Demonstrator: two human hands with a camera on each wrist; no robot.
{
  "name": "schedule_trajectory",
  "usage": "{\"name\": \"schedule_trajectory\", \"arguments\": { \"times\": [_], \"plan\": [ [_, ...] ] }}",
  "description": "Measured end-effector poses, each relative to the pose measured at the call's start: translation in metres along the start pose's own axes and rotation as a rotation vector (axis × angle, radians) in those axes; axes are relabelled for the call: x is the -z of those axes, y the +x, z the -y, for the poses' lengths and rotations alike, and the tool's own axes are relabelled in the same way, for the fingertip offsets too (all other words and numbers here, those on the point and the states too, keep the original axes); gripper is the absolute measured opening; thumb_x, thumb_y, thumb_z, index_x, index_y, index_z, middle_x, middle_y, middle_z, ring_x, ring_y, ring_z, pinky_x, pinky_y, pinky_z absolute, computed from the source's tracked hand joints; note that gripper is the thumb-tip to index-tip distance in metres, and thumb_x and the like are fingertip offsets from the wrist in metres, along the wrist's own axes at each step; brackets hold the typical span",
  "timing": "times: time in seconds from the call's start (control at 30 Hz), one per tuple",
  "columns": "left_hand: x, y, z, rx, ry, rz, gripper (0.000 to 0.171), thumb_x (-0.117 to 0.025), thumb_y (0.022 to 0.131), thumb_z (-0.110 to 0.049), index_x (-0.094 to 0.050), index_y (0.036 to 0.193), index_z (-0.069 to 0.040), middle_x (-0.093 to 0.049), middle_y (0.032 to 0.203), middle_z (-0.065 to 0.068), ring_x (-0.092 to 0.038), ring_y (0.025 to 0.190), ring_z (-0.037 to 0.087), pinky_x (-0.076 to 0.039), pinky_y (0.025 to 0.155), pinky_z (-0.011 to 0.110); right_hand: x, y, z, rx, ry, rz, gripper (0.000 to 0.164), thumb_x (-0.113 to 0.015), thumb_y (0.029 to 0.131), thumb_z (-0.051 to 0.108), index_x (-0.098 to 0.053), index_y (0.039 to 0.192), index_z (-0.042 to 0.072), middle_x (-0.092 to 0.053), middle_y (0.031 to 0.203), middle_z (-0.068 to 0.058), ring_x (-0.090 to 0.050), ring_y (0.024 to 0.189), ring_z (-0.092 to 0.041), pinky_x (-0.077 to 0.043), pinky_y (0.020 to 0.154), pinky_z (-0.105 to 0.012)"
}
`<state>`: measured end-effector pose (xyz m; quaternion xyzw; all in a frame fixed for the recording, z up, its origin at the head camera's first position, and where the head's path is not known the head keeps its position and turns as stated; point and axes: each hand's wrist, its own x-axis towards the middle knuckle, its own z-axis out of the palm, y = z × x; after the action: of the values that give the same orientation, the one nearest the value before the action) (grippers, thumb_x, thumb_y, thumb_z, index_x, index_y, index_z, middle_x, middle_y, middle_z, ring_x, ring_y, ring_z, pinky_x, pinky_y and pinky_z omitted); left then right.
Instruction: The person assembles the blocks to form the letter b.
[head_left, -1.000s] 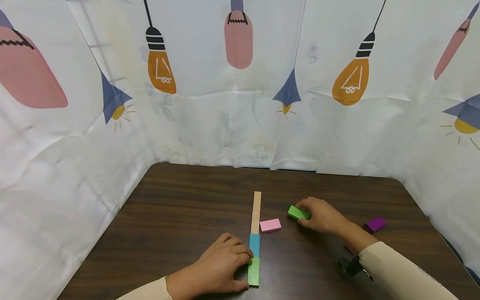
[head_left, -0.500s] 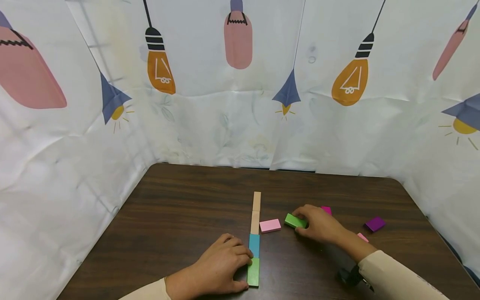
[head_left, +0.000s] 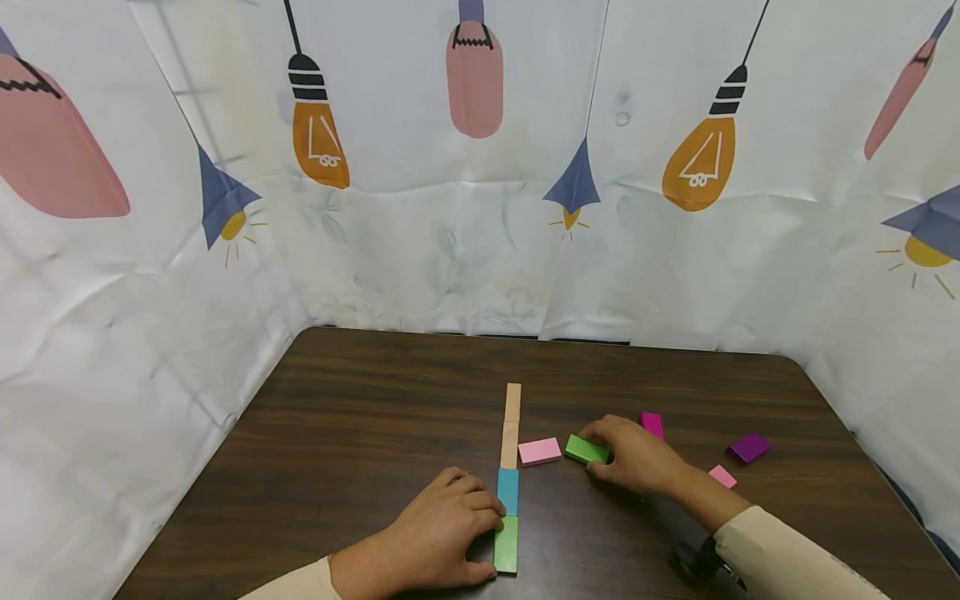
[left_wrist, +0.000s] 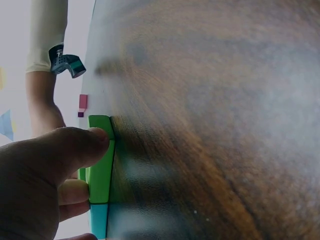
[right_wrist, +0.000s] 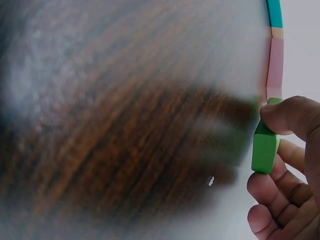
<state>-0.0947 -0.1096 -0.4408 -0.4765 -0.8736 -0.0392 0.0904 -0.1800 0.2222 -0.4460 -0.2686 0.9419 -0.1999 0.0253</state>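
In the head view a straight row of blocks runs away from the person: a green block [head_left: 506, 546] nearest, then a blue block [head_left: 507, 492], then two tan blocks [head_left: 511, 442]. My left hand [head_left: 446, 529] holds the near green block, thumb at its near end and fingers by the joint with the blue one. My right hand [head_left: 633, 454] pinches another green block [head_left: 587, 449] between thumb and fingers; the right wrist view shows this green block [right_wrist: 265, 150] too. Just left of it lies a pink block [head_left: 540, 452], its left end against or close beside the tan blocks.
Right of the right hand lie a magenta block [head_left: 652, 425], a purple block [head_left: 750, 448] and a small pink block [head_left: 723, 477]. All rest on a dark brown wooden table [head_left: 360, 400]. A white printed cloth [head_left: 420, 267] hangs behind it.
The right hand has brought its green block left and nearer the person, toward the pink block. The magenta and small pink blocks have come into sight. The left hand stays put.
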Motion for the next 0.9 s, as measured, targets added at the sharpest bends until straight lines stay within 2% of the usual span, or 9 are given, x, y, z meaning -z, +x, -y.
{"name": "schedule_trajectory", "arguments": {
  "times": [0.57, 0.9],
  "plan": [
    [-0.0008, -0.0006, -0.0002, -0.003, 0.011, -0.021, 0.037, -0.076, 0.083, -0.058, -0.076, 0.105, -0.027, -0.066, 0.115, -0.017, -0.058, 0.107, 0.009, -0.044, 0.098, 0.039, -0.0052, -0.0008, 0.0026, 0.019, 0.019, 0.019, 0.033, -0.083, 0.084, 0.022, -0.07, 0.113, 0.014, -0.061, 0.098, 0.01, -0.055, 0.086, -0.008, -0.05, 0.076, -0.032],
    [-0.0005, -0.0007, 0.0007, -0.002, -0.007, -0.011, 0.037, -0.075, 0.084, -0.057, -0.076, 0.106, -0.027, -0.066, 0.115, -0.017, -0.058, 0.108, 0.01, -0.044, 0.097, 0.039, -0.0048, -0.0001, 0.0028, 0.033, 0.048, 0.028, 0.033, -0.083, 0.084, 0.022, -0.07, 0.113, 0.013, -0.06, 0.097, 0.009, -0.055, 0.086, -0.009, -0.048, 0.074, -0.031]
  ]
}}
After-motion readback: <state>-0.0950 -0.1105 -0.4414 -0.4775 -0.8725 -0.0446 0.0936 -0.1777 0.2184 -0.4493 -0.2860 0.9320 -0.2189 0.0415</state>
